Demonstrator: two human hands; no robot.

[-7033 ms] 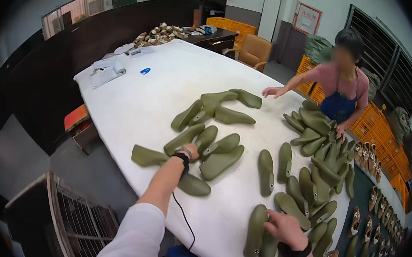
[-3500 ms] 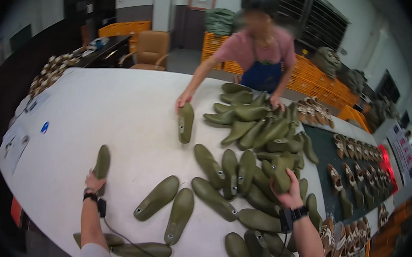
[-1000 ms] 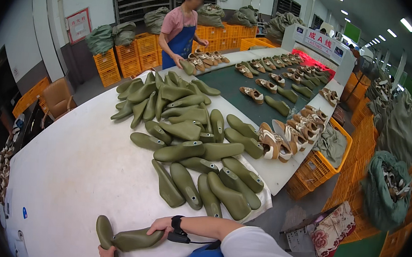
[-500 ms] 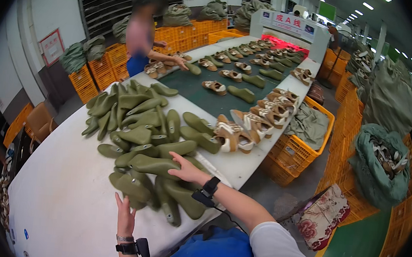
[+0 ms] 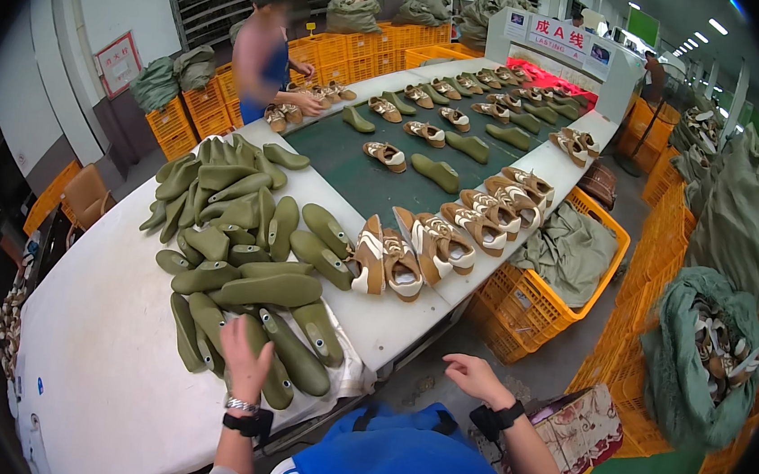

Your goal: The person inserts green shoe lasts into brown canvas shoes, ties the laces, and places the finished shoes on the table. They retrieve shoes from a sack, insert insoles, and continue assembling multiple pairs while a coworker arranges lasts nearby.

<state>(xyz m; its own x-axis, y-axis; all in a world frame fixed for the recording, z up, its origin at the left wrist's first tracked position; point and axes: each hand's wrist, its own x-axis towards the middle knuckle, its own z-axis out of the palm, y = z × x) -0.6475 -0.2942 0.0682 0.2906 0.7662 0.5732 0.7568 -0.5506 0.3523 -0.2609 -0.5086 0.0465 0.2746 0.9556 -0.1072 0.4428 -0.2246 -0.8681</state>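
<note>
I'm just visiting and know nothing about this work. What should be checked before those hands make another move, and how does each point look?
1. Right hand free: ok, it appears empty, held in the air.
2. Left hand clear of the green shoe lasts: cannot tell; it overlaps them in view, so contact is unclear.
3. Lasts sorted into neat rows: not ok, many overlap in a heap.
4. Near row of brown-and-white shoes clear of the right hand: ok, a gap shows.
5. Co-worker's lower hand out of the way: ok, it is beyond the green belt.
</note>
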